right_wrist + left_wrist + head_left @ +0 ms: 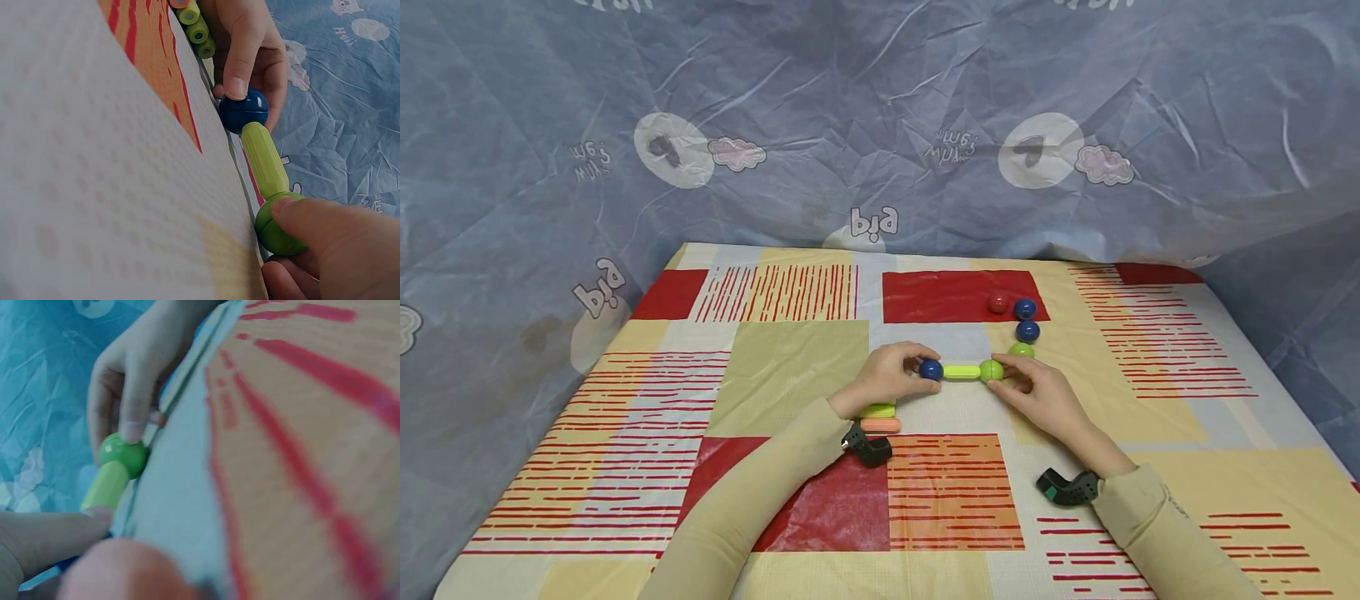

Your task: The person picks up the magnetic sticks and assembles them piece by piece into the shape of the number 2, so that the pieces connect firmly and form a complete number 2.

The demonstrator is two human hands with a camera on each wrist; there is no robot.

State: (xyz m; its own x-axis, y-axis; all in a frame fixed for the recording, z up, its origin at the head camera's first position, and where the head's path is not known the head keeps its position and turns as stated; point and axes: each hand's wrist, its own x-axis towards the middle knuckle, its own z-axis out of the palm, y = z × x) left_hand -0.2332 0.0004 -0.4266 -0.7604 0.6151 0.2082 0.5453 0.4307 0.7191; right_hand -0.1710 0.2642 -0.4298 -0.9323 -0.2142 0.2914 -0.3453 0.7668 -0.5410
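A yellow-green ribbed rod (pixel 961 372) joins a dark blue ball (pixel 931 370) at its left end to a green ball (pixel 991 370) at its right end. My left hand (pixel 891 372) pinches the blue ball between thumb and fingers. On the other side, my right hand (pixel 1037 390) grips the green ball; in the right wrist view its thumb presses on that green ball (pixel 275 226). The rod (pixel 265 159) lies straight between the two balls. Both hands are low over the patterned tablecloth.
Beyond the right hand, another green ball (pixel 1021 351), two blue balls (pixel 1027 331) and a red ball (pixel 997 302) sit on the cloth. Under the left wrist lie yellow-green rods (pixel 878 411) and an orange rod (pixel 880 426). A blue-grey sheet (pixel 820 125) hangs behind the table.
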